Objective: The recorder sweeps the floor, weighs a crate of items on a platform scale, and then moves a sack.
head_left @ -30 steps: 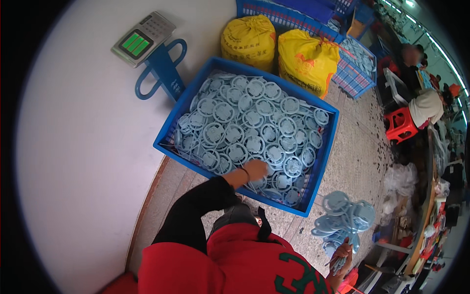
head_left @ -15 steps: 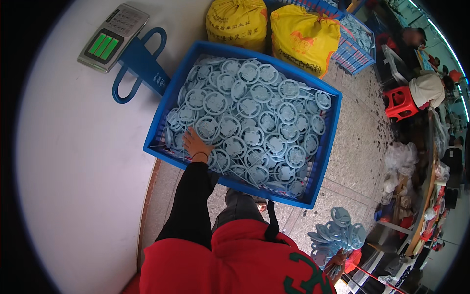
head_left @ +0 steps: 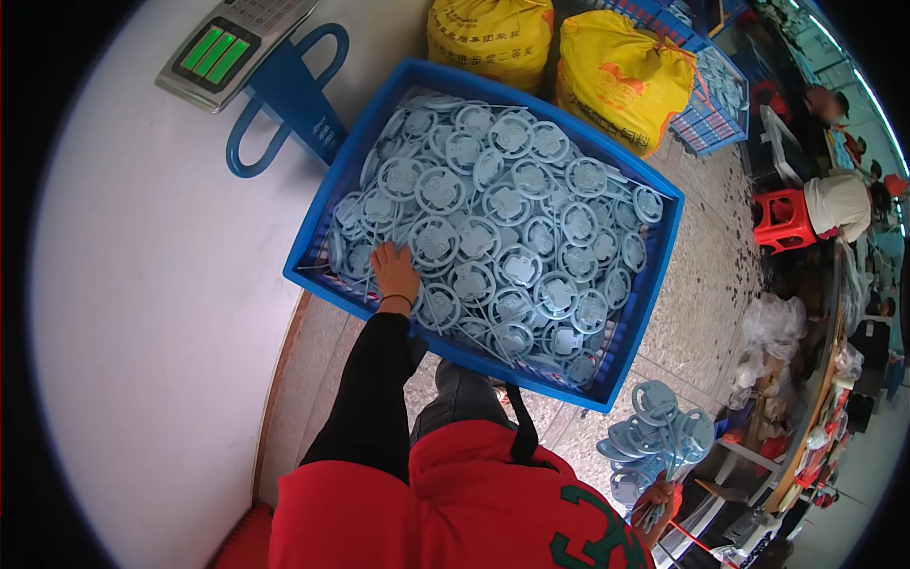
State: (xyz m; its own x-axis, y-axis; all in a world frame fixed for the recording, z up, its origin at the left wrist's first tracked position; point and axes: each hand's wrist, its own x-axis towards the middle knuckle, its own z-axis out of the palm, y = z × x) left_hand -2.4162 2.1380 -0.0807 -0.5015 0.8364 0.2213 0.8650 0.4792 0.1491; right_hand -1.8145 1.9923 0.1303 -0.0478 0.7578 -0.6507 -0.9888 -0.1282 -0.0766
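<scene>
A blue plastic crate (head_left: 637,327) stands before me, full of pale blue plastic pieces (head_left: 505,203) with round ringed heads and thin stems. My left hand (head_left: 395,275) lies on the pieces at the crate's near left side, fingers stretched over them, palm down; its fingertips are partly lost among the stems. Low on the right, outside the crate, my right hand (head_left: 654,499) is closed around the stems of a bunch of the same pieces (head_left: 656,431). Their round heads fan out above the fist.
A scale (head_left: 214,59) with a green display and a blue two-handled piece (head_left: 301,112) are at the upper left. Two yellow sacks (head_left: 621,81) stand behind the crate, beside another blue crate (head_left: 706,128). A red stool (head_left: 784,220) and a cluttered bench (head_left: 806,431) line the right.
My left hand's fingers have drawn closer together on the pieces. The view has shifted, so the crate and sacks sit further right. The bunch stays in my right hand and has turned slightly.
</scene>
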